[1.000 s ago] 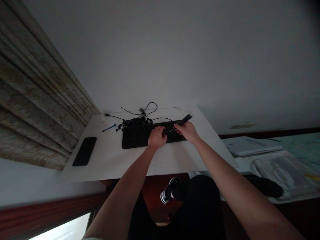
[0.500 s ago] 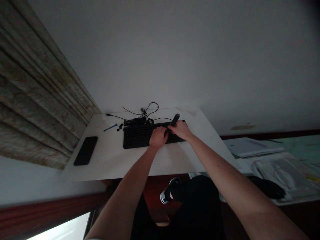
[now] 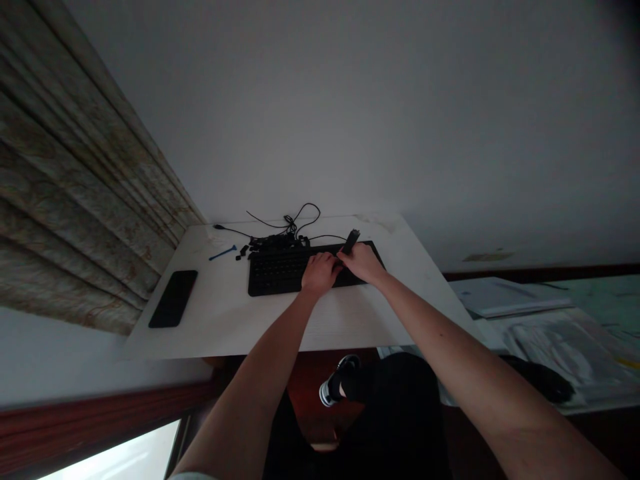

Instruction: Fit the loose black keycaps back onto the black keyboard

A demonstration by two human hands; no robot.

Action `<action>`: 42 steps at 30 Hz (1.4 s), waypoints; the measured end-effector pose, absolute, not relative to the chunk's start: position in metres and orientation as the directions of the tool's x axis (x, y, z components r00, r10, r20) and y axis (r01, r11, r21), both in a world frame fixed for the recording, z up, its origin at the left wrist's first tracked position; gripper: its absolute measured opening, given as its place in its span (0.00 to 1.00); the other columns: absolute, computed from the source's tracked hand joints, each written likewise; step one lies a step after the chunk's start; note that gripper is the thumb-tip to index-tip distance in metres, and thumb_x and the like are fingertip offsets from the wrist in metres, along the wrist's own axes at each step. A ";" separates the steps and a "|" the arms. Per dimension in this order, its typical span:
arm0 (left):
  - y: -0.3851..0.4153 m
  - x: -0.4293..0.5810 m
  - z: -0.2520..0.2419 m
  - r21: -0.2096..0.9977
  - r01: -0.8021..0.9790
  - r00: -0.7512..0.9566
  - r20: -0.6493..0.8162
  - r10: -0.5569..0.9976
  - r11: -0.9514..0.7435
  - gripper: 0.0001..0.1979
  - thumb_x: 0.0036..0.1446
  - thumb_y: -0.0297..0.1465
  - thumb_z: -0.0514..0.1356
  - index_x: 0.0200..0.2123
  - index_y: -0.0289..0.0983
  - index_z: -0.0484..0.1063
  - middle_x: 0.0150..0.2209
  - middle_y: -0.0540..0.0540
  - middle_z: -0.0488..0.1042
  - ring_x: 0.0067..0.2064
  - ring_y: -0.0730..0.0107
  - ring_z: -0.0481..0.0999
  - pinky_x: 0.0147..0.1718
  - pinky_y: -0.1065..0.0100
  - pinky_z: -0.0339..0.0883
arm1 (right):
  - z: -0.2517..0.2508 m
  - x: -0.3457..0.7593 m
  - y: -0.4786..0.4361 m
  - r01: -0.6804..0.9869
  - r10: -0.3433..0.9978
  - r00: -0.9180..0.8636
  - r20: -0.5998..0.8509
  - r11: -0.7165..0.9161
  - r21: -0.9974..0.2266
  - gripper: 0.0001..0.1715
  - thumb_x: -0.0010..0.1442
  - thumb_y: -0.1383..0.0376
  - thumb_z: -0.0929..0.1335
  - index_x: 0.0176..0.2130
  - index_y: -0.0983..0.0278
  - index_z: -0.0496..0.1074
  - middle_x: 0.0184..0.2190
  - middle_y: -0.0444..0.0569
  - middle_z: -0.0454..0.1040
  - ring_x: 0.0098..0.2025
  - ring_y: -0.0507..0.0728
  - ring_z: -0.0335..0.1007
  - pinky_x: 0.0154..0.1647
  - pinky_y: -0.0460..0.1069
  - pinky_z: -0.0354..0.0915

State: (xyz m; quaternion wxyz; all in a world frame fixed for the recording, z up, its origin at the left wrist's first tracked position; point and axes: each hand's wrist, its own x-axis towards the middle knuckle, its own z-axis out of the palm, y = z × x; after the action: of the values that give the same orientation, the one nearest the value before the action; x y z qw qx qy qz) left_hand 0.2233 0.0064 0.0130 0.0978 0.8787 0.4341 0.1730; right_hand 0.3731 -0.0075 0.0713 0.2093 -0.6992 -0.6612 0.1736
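Note:
A black keyboard lies on the white table. My left hand rests on its middle with the fingers laid over the keys, holding nothing that I can see; its thumb is close to my right hand. Closed round a slim black brush, my right hand is over the right part of the keyboard. The brush leans with its pale-tipped end up; its lower end is partly hidden by my fingers and dark against the keys. Loose black keycaps are heaped behind the keyboard.
A black cable loops behind the keycaps, near the wall. A blue tool lies left of the keyboard, and a black phone is near the table's left edge. Papers sit at the right, and a curtain hangs at the left.
The whole view has shifted slightly. Both hands keep nearly the same place on the keyboard, and the brush stays in my right hand.

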 end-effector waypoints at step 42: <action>0.010 0.219 0.014 0.565 0.673 0.328 0.350 0.877 -0.477 0.18 0.72 0.32 0.45 0.54 0.36 0.71 0.50 0.40 0.76 0.54 0.63 0.73 0.57 0.61 0.65 | -0.025 0.481 -0.051 0.226 0.662 0.744 0.087 -0.127 -0.966 0.27 0.53 0.45 0.70 0.29 0.68 0.76 0.24 0.55 0.79 0.27 0.60 0.76 0.29 0.51 0.69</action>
State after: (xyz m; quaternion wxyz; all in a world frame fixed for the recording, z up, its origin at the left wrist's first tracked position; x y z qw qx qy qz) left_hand 0.2185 0.0101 0.0142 0.1613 0.7989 0.4852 0.3168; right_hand 0.4812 -0.0506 -0.0248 0.5859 -0.7272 -0.3054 0.1860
